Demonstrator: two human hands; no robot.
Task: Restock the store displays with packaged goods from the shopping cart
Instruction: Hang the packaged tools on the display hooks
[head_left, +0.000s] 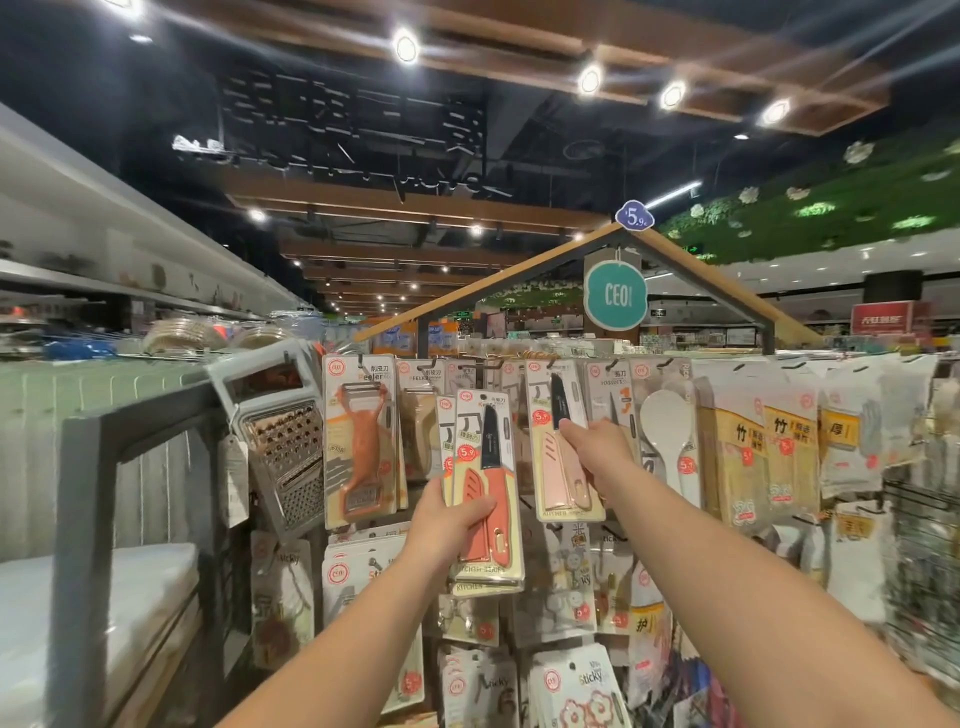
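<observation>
Your left hand (451, 525) grips a stack of orange knife packs (485, 488), fingers curled round its lower left edge, held in front of the rack. Your right hand (597, 447) pinches the pink knife pack (561, 441) hanging on the display rack (613, 364). Box grater (280, 436) far left; peeler pack (361, 441) beside it.

Up at twelve o'clock, spotlights (405, 47) glare from wooden ceiling beams. At one o'clock a teal CEO sign (615, 295) hangs under a peaked roof frame (691, 260), topped by a blue price tag (634, 215). Green foliage (831, 202) covers two o'clock.
</observation>
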